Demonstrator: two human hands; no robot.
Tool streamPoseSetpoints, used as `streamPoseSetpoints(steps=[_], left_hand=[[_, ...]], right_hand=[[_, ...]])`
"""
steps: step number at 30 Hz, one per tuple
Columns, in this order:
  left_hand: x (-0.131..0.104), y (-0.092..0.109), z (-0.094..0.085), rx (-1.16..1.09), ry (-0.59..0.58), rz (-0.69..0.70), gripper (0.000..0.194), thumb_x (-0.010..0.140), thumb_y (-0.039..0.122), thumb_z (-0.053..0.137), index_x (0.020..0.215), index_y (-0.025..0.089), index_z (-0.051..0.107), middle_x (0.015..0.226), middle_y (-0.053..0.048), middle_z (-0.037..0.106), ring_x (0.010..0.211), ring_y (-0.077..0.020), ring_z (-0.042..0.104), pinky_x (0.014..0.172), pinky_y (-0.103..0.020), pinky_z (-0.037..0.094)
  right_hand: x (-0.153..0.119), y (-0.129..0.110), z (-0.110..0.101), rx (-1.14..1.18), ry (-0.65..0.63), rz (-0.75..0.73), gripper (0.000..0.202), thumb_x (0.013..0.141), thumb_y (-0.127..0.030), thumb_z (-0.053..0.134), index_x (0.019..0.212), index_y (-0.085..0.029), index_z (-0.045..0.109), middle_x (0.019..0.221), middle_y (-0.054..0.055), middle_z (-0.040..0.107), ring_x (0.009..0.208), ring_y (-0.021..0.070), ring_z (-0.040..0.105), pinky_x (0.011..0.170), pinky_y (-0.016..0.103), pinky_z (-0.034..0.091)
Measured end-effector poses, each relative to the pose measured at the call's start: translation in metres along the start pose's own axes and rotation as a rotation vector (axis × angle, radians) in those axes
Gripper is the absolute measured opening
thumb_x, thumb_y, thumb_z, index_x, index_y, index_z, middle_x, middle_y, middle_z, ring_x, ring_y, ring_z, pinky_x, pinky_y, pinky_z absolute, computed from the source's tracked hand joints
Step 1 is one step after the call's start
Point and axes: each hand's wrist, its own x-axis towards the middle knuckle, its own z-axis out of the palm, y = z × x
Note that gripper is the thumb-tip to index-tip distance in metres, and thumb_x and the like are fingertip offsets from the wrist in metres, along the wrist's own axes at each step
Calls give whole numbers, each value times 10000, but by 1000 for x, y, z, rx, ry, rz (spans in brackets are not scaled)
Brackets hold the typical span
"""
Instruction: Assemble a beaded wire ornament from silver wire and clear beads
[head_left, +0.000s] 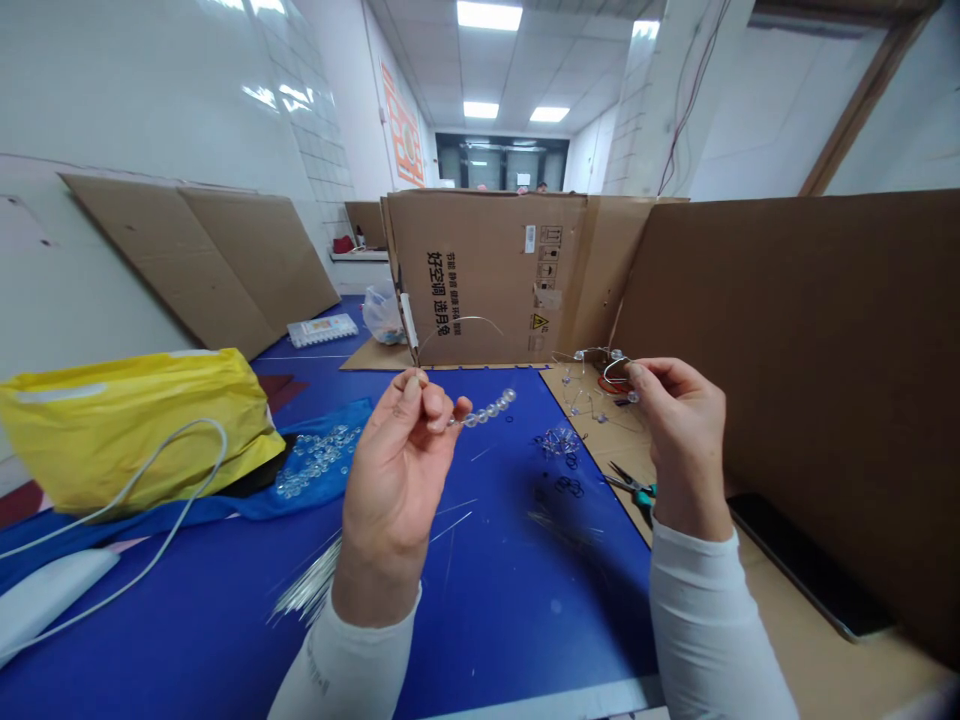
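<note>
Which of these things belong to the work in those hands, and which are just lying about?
Likely part of the work:
short string of clear beads, in the left hand
beaded wire, in the right hand
loose clear beads on blue cloth
thin wires
pliers

Probably just lying about:
yellow bag
dark phone-like slab
clear plastic bag

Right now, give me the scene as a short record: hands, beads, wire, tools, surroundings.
Left hand: pinching a thin wire; row of clear beads by its fingers, join hidden
Right hand: pinching a beaded wire
Loose beads: spread on blue cloth
Spare wires: bundled on the blue table, beside the left forearm
Tools: pliers with teal handles, near the right wrist
Surroundings: yellow bag at left, black device at right
</note>
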Motion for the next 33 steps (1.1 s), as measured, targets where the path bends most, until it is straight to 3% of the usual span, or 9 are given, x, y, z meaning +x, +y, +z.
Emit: streamPoseSetpoints(steps=[6,14,33], left_hand=[[-15,-1,8,87,39,209,45,892,208,726,884,212,682,686,48,619,655,-82,574,944,-284,557],[-15,-7,10,197,35,306,38,907,187,688,878,213,689,688,27,680,692,-111,639,971,-328,551],[-16,-9,10,239,23,306,37,903,205,696,870,214,683,699,25,680,700,-114,644,1100,-400,474]], right_hand=[[-1,0,1,-4,-11,21,158,825,-354,752,846,-198,752,735,17,701,649,162,624,605,306,506],[1,2,1,2,5,24,158,808,-347,766,839,-192,756,721,13,692,633,155,608,593,299,491],[0,2,0,-6,-15,22,165,823,-363,757,858,-202,755,731,16,701,653,166,630,621,314,508]])
